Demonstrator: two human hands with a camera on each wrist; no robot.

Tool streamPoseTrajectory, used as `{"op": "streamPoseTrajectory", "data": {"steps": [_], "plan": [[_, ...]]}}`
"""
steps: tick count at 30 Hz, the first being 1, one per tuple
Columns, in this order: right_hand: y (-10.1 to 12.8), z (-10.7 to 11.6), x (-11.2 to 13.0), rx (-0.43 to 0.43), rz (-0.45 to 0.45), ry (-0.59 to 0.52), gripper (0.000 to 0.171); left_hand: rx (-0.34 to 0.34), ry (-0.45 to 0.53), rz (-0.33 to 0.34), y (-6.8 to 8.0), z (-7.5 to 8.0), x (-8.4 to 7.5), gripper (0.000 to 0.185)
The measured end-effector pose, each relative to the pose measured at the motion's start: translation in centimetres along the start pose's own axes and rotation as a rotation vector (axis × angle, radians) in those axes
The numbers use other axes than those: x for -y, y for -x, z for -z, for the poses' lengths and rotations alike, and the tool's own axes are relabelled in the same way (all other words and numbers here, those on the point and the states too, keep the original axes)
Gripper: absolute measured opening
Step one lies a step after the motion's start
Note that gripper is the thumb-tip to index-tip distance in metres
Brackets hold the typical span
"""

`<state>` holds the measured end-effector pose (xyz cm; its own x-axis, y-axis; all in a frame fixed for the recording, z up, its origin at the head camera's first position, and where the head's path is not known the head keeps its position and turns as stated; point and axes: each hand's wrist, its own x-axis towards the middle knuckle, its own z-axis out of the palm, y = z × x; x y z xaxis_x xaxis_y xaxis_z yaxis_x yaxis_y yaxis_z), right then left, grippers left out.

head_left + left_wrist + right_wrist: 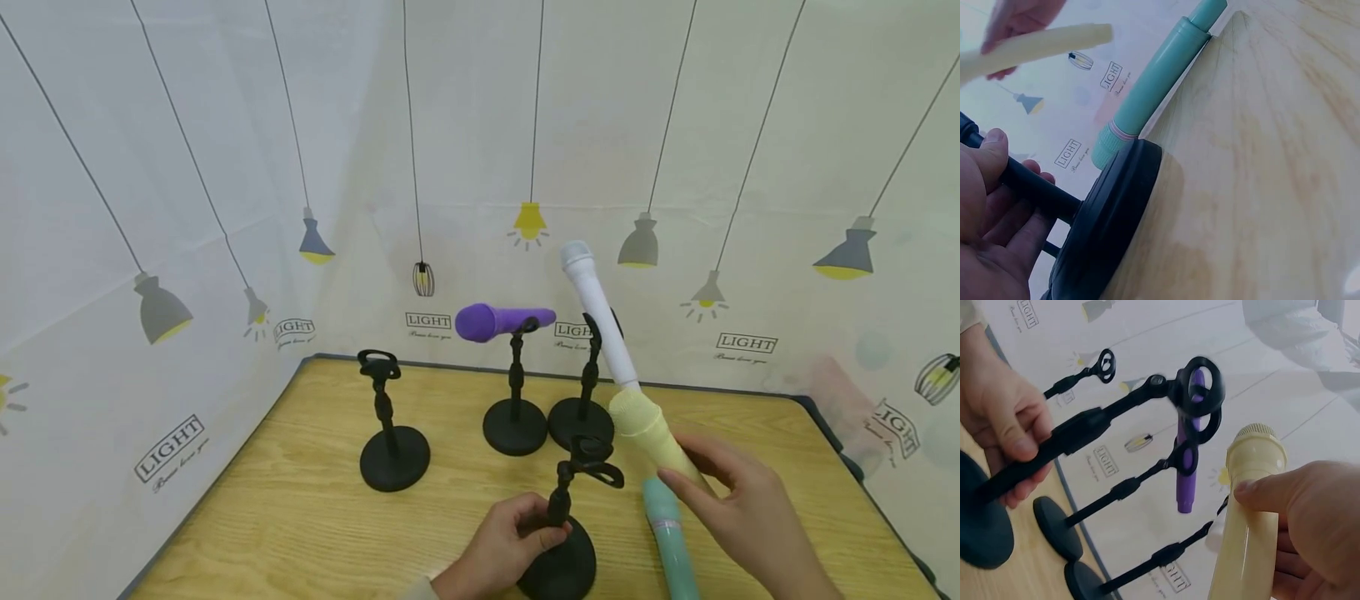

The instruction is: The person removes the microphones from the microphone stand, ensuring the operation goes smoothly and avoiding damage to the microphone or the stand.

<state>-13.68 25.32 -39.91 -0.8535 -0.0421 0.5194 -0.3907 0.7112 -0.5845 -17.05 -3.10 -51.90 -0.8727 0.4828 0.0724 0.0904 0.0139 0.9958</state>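
Two microphones already sit in black stands at the back of the wooden bench (315,500): a purple one (498,321) and a white one (600,321). The left hand (498,546) grips the stem of the nearest empty black stand (562,533), while the right hand (738,508) pinches a pale yellow microphone (648,433) just beside its clip, not yet seated. A teal microphone (671,550) lies on the bench, and one far stand (390,433) is empty.

"LIGHT" printed repeatedly, backdrop cloth (480,125)
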Motion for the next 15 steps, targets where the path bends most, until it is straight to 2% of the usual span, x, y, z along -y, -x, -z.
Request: {"op": "streamPoseTrajectory", "data": {"steps": [4, 11, 15], "plan": [[0.7, -0.2, -1.3, 0.035, -0.119, 0.068, 0.040, 0.004, 0.002, -0.001, 0.0, 0.0, -0.1, 0.018], [1.1, 0.1, -3.3, 0.238, -0.361, 0.136, 0.061, 0.014, 0.017, -0.003, 0.1, 0.0, -0.2, 0.020], [1.6, -0.1, -4.6, 0.299, -0.433, 0.162, 0.066, 0.017, 0.018, 0.000, 0.1, 0.0, -0.2, 0.019]]}}
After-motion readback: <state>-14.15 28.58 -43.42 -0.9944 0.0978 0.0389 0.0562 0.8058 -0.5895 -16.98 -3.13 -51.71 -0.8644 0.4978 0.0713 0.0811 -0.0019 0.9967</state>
